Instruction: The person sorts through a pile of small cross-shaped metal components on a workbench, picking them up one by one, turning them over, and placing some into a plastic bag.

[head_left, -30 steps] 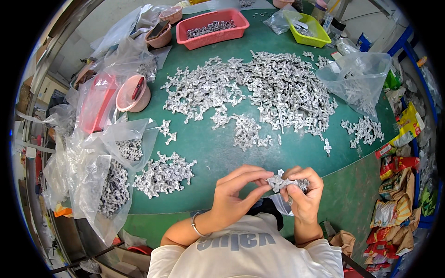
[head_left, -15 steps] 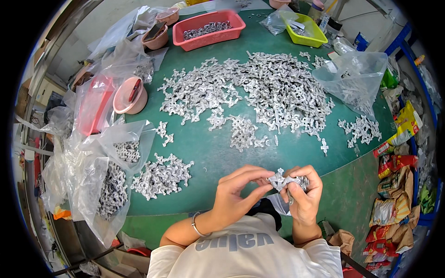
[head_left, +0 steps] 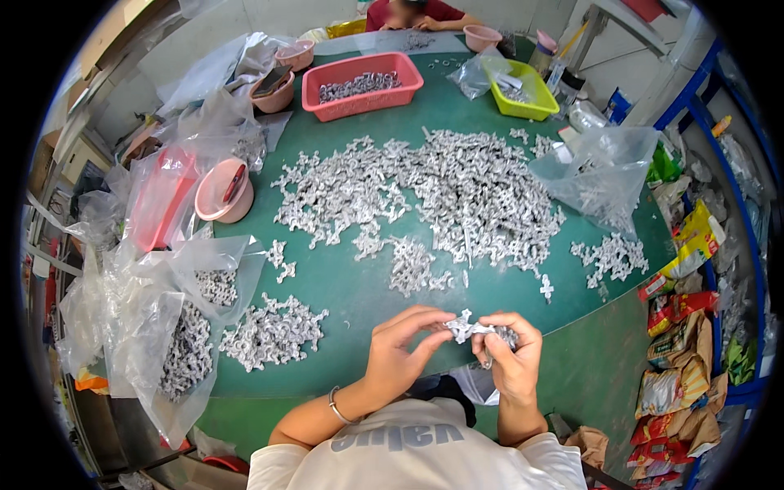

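My left hand [head_left: 402,349] and my right hand [head_left: 510,353] meet over the near edge of the green table [head_left: 351,286]. Between their fingertips they pinch one small silver-grey plastic part [head_left: 462,326] shaped like a cross. My right hand also has more grey parts cupped in its palm. A bracelet circles my left wrist. A big heap of the same grey parts [head_left: 441,196] spreads across the middle of the table, just beyond my hands. A smaller pile [head_left: 273,331] lies to the left of my left hand.
Clear plastic bags with grey parts [head_left: 175,327] crowd the left edge, beside a pink bowl [head_left: 222,190]. A red basket [head_left: 362,83] and a yellow tray [head_left: 523,88] stand at the back. Another bag [head_left: 596,175] sits right. A person in red sits across the table.
My hands stay together at the table's near edge, turning the grey part slightly between the fingers. The view has shifted a little; nothing else moved.
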A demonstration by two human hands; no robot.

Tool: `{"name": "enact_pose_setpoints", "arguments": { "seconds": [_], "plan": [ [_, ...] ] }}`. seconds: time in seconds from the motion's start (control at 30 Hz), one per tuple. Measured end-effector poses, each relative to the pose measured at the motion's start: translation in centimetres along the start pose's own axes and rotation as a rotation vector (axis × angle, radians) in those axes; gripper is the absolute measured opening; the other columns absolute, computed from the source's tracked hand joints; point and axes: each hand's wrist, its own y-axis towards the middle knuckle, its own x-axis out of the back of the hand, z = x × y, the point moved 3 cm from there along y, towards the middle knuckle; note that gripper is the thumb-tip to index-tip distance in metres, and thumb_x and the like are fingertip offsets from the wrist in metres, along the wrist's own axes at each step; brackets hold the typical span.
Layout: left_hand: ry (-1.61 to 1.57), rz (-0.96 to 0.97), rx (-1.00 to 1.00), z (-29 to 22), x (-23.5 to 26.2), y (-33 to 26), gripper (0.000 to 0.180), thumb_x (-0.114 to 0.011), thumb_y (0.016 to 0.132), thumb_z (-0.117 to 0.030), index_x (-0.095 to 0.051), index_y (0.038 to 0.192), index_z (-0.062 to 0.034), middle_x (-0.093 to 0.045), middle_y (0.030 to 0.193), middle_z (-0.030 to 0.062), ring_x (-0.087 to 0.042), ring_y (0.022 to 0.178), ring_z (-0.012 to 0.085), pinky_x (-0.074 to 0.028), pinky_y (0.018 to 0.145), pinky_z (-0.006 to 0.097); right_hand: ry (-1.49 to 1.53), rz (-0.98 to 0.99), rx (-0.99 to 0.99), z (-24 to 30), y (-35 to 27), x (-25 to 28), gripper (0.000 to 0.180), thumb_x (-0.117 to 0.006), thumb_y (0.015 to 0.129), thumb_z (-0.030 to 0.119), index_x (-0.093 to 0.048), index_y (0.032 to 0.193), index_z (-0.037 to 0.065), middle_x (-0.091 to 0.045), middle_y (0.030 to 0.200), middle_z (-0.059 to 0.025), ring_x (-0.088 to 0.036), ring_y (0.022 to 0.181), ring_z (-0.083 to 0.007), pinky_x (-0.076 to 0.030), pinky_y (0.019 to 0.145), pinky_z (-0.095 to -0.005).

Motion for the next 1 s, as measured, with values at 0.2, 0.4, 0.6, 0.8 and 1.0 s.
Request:
{"name": "enact_pose_setpoints", "arguments": {
  "seconds": [0.2, 0.4, 0.6, 0.8, 1.0],
  "plan": [
    [0.065, -0.008, 0.006, 2.0, 0.4, 1.2, 0.024, -0.059, 0.077, 0.008, -0.059, 0.101, 0.0043, -0.055, 0.100, 0.0112, -0.058, 0.085, 0.0148, -0.048, 0.076, 0.024, -0.001, -0.011, -0.124, -1.2, 2.3, 0.8, 0.016, -0.055, 0.083, 0.002, -0.060, 0.098, -0.005, -0.062, 0.077, -0.0126, -0.055, 0.062, -0.0103, -0.039, 0.048, -0.0191],
    [0.097, -0.006, 0.064, 4.2, 1.5, 2.6, 0.031, -0.060, 0.078, 0.005, -0.056, 0.109, -0.0002, -0.051, 0.109, 0.0101, -0.057, 0.089, 0.0158, -0.047, 0.077, 0.025, 0.085, -0.112, -0.181, -2.4, 10.7, 3.3, 0.018, -0.057, 0.083, 0.007, -0.057, 0.098, -0.003, -0.061, 0.080, -0.0114, -0.054, 0.061, -0.0131, -0.037, 0.044, -0.0218],
    [0.169, 0.062, 0.112, 7.0, 3.6, 3.4, 0.029, -0.059, 0.080, 0.001, -0.056, 0.108, -0.0014, -0.052, 0.109, 0.0093, -0.056, 0.092, 0.0156, -0.047, 0.078, 0.026, -0.179, -0.393, 0.105, -1.1, 27.8, 10.1, 0.013, -0.059, 0.081, 0.011, -0.058, 0.092, 0.005, -0.062, 0.078, -0.0059, -0.053, 0.055, -0.0120, -0.037, 0.039, -0.0223],
    [0.158, -0.027, 0.188, 8.3, 6.4, 4.2, 0.027, -0.060, 0.078, 0.001, -0.057, 0.105, -0.0004, -0.055, 0.106, 0.0108, -0.058, 0.089, 0.0176, -0.047, 0.076, 0.027, -0.285, -0.547, 0.005, -1.3, 41.1, 14.6, 0.011, -0.054, 0.076, 0.008, -0.059, 0.084, 0.002, -0.062, 0.072, -0.0076, -0.050, 0.048, -0.0120, -0.034, 0.035, -0.0242],
    [0.242, -0.054, 0.160, 7.8, 7.3, 5.7, 0.027, -0.061, 0.076, 0.001, -0.058, 0.103, 0.0002, -0.059, 0.097, 0.0121, -0.060, 0.085, 0.0210, -0.048, 0.075, 0.028, -1.359, -0.739, -0.230, -1.1, 45.1, 23.6, 0.020, -0.057, 0.074, 0.016, -0.061, 0.087, 0.001, -0.064, 0.091, -0.0169, -0.063, 0.083, -0.0306, -0.051, 0.067, -0.0399]
  ]
}}
